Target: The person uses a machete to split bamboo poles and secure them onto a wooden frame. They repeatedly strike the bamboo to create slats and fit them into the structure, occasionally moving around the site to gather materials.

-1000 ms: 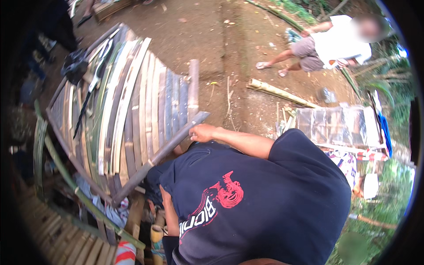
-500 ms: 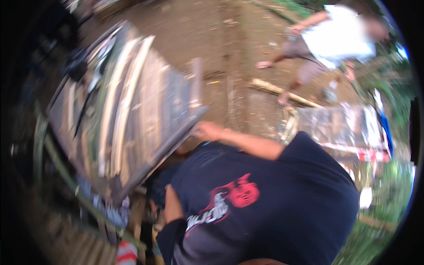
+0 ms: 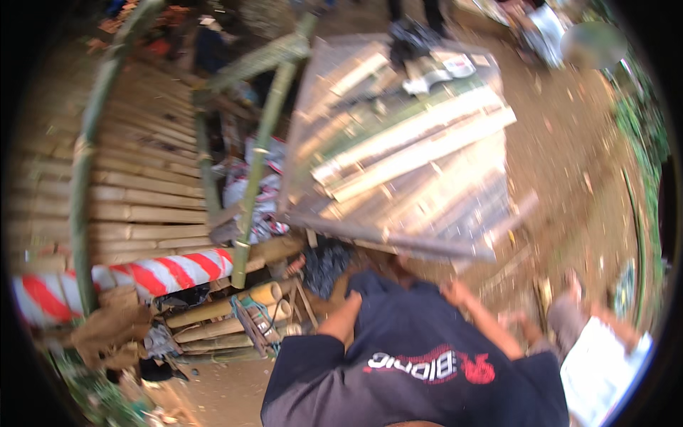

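Nearest, blurred dark shirt (image 3: 420,370) across lower frame, hiding much. Left hand (image 3: 353,302) against shirt edge, grip impossible to tell. Right hand (image 3: 453,290) smeared by motion, just under bamboo-slat panel (image 3: 405,156) edge; fingers unreadable. Left, red-and-white striped pole (image 3: 142,274), partly cut off. Beyond, bamboo fence (image 3: 135,185).

Motion blur smears the bamboo panel (image 3: 405,164); person in dark shirt (image 3: 420,363) cut off at btm edge.
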The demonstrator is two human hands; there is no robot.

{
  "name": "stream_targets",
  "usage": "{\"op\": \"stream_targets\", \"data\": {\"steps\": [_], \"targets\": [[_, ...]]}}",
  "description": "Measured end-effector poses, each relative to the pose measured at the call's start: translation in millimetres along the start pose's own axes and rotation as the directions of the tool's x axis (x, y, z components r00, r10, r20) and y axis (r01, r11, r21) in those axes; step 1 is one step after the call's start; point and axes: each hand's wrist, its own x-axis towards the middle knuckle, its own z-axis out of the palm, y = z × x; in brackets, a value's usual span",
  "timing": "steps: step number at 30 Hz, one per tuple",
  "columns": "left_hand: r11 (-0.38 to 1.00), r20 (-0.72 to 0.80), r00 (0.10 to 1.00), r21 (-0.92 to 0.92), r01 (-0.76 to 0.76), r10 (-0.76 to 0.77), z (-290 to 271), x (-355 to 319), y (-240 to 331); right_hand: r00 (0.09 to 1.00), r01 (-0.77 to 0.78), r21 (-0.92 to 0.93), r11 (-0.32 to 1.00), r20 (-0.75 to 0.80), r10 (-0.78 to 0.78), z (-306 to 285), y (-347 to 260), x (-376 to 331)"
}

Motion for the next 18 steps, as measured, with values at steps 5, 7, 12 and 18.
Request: {"op": "stream_targets", "data": {"steps": [5, 7, 12, 18], "targets": [[0.999, -0.019, 0.999, -0.026, 0.035, -0.036, -15, -7, -53, 0.953, -0.199, -0.071, 0.977, 0.22, 0.21, 40, 3, 9], [0.998, -0.025, 0.999, -0.05, 0.029, -0.03, -26, -17, -65, 0.969, -0.143, -0.211, 0.967, 0.17, 0.181, 36, -16, 15], [0.997, -0.033, 0.999, -0.082, -0.016, 0.013, -41, -29, -87, 0.992, 0.023, -0.367, 0.93, 0.12, 0.022, 50, -3, 19], [0.996, -0.05, 0.999, -0.082, -0.021, 0.017, -68, -61, -126, 0.942, 0.035, 0.237, 0.971, 0.315, -0.111, 17, -42, -24]]}}
